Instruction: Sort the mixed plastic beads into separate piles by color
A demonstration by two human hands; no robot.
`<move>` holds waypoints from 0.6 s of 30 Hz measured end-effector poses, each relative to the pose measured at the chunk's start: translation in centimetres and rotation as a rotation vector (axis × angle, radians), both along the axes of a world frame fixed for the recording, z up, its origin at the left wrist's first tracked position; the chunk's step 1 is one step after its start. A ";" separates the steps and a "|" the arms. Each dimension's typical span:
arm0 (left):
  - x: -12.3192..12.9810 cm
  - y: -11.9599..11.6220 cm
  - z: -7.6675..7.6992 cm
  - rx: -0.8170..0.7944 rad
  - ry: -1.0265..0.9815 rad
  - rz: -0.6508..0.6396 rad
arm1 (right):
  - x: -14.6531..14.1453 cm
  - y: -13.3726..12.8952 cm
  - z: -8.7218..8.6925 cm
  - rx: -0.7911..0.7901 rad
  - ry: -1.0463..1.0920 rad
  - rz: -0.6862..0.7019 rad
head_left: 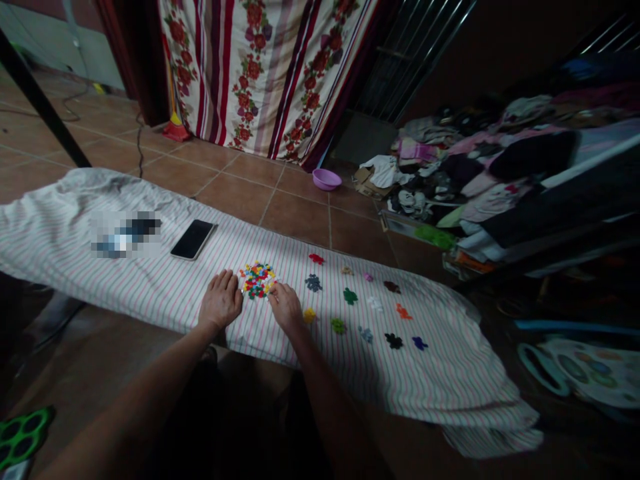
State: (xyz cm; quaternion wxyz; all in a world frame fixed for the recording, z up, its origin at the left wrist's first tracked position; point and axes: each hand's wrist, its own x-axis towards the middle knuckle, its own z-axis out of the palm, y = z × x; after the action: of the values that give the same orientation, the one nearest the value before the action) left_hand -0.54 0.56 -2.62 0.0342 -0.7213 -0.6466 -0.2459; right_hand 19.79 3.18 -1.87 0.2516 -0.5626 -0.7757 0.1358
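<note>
A pile of small mixed-colour pieces (pixel 258 279) lies on the striped cloth (pixel 165 287). My left hand (pixel 221 299) rests flat at the pile's left edge, fingers extended. At the right edge is my right hand (pixel 286 305), its thumb and index finger pinched together; whatever they hold is too small to name. Single-colour heaps are spread to the right, among them red (pixel 317 258), dark grey (pixel 314 283), dark green (pixel 349 296), yellow (pixel 309 315), lime green (pixel 339 325), white (pixel 375 304), orange (pixel 403 311), black (pixel 394 341) and dark blue (pixel 419 343).
A phone (pixel 194 239) lies left of the pile, with a blurred item farther left. Beyond the cloth are a purple basin (pixel 327 179), a floral curtain (pixel 250 73) and a red dustpan (pixel 177 129). Clothes (pixel 465 160) are heaped at the right.
</note>
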 end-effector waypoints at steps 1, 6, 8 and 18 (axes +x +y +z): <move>0.0 0.0 0.0 0.006 0.002 0.000 | -0.1 0.0 0.1 0.003 -0.011 -0.002; -0.1 0.1 -0.2 0.051 0.005 -0.010 | -0.3 -0.1 0.1 0.036 -0.049 -0.016; -0.1 0.0 -0.3 0.059 0.014 -0.010 | -0.3 -0.2 0.1 0.025 -0.036 -0.025; -0.3 0.1 -0.6 0.063 0.031 -0.028 | 1.0 -0.8 1.2 -0.003 0.094 -0.057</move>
State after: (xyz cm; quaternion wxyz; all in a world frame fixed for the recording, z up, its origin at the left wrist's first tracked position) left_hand -0.88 0.63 -3.20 0.0632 -0.7326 -0.6278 -0.2553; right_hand 20.83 2.37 -0.70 0.2905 -0.5778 -0.7466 0.1560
